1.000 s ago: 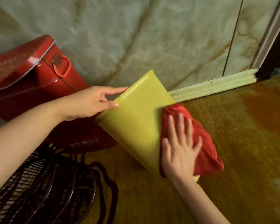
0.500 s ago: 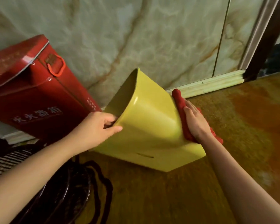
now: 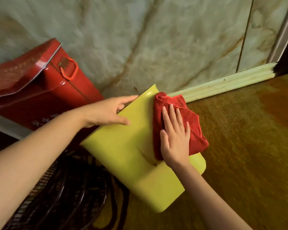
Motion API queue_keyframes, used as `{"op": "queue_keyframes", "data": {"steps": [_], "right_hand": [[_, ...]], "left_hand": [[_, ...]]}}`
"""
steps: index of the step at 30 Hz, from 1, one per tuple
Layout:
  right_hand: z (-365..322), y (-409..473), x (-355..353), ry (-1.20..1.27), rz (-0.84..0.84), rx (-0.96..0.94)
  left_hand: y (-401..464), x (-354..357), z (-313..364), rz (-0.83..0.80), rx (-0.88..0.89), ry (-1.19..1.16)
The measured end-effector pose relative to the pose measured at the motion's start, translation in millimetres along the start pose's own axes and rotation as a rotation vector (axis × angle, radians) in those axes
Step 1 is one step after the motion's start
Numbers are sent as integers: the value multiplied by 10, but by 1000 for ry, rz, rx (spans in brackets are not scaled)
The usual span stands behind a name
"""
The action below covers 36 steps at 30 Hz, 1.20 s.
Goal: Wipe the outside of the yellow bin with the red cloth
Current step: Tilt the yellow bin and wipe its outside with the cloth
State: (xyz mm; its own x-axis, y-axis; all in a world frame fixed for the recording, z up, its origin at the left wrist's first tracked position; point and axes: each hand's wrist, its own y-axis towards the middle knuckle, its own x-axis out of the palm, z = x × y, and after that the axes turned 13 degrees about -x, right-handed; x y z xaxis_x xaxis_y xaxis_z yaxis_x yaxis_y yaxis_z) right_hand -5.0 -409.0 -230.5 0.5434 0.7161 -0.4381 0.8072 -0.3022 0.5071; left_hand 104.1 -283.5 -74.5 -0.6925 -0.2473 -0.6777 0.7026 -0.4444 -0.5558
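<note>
The yellow bin lies tilted above the floor, a broad flat side with a handle slot facing me. At its upper left edge my left hand grips it, thumb on the front face and index finger stretched along the rim. The red cloth is bunched against the bin's upper right part. My right hand presses flat on the cloth with fingers spread. The bin's opening is hidden from me.
A red metal box with an orange handle leans at the marble wall on the left. A dark wire fan grille and cable lie under my left arm. A pale skirting board meets the brown floor.
The bin has turned so its flat side faces me again and the opening is hidden. My right hand and cloth moved from the bin's right side onto the front face.
</note>
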Motion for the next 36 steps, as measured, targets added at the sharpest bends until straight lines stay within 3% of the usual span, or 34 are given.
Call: {"op": "queue_keyframes", "data": {"steps": [2, 4, 8, 12, 18, 25, 32, 36], "right_hand": [[101, -16, 13, -51, -43, -34], [247, -33, -6, -110, -90, -95], [406, 21, -31, -209, -169, -59], [74, -142, 84, -219, -141, -40], [-445, -289, 505, -336, -212, -319], [270, -1226, 330, -354, -190, -90], [-134, -124, 309, -347, -199, -249], [184, -53, 238, -293, -204, -93]], "left_hand": [[-207, -123, -297, -61, -83, 106], [-314, -167, -511, -8, -124, 127], [-233, -169, -562, 30, -73, 110], [-185, -173, -523, 3, -41, 15], [-96, -162, -313, -70, 5, 4], [-189, -162, -433, -78, -38, 2], [-59, -138, -233, -53, 14, -22], [-196, -328, -555, -11, -51, 46]]}}
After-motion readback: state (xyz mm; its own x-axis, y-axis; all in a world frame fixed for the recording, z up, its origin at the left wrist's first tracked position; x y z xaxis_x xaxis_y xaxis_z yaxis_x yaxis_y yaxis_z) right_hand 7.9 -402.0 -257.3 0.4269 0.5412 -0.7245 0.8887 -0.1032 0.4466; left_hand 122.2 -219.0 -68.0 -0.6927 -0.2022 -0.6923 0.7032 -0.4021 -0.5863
